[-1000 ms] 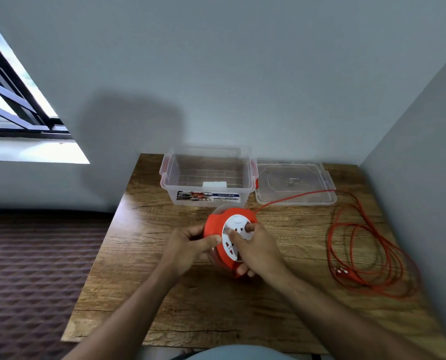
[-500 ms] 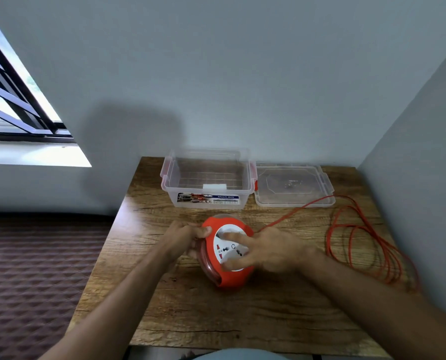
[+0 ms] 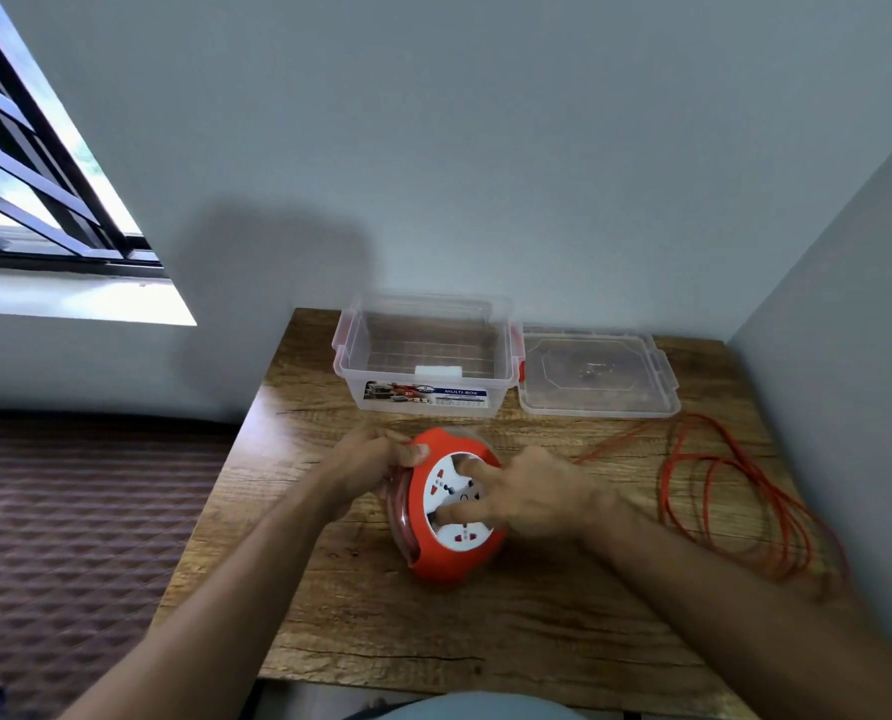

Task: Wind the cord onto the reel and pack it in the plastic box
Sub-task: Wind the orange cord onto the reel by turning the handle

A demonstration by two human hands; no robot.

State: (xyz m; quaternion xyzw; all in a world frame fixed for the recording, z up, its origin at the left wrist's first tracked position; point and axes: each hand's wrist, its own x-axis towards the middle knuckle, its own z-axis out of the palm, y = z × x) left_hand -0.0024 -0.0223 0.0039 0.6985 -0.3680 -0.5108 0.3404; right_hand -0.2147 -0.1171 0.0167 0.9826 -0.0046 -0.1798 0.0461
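Observation:
An orange cord reel point(image 3: 449, 561) with a white socket face stands tilted on the wooden table point(image 3: 485, 641). My left hand point(image 3: 366, 459) grips its upper left rim. My right hand point(image 3: 527, 498) presses fingers into the white socket face. The loose orange cord point(image 3: 735, 506) runs from the reel to the right and lies in several loops near the right wall. The clear plastic box point(image 3: 428, 356) stands open at the back of the table. Its clear lid point(image 3: 597, 376) lies flat to the right of it.
Walls close the table in at the back and on the right. The table's left edge drops to a brown patterned floor point(image 3: 70, 511). A barred window point(image 3: 28, 189) is at the upper left.
The reel has come down and toward me, tilted more. My right hand turned on the socket face, from the lower side to reaching in from the right. The cord loops have shifted.

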